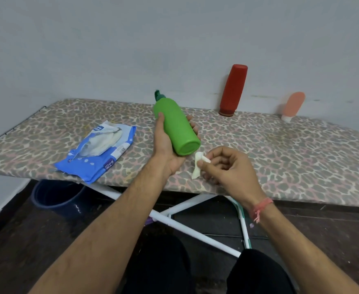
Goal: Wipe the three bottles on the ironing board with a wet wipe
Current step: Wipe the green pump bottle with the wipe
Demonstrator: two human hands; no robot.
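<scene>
My left hand [166, 145] grips a green pump bottle [175, 126] above the ironing board [280, 149], tilted with its base toward me and its pump pointing away. Just right of the base, my right hand [229, 166] pinches a small crumpled white wet wipe [198, 165] between thumb and fingers. The wipe is close to the bottle's base but apart from it. A tall red bottle [233, 90] stands cap-down at the board's far edge against the wall. A small pink tube [293, 106] stands cap-down further right.
A blue wet-wipe pack [102, 149] lies open on the board's left part, with white wipes showing. A dark blue bucket [55, 198] sits on the floor under the left end. White board legs [195, 230] cross below. The wall runs right behind the board.
</scene>
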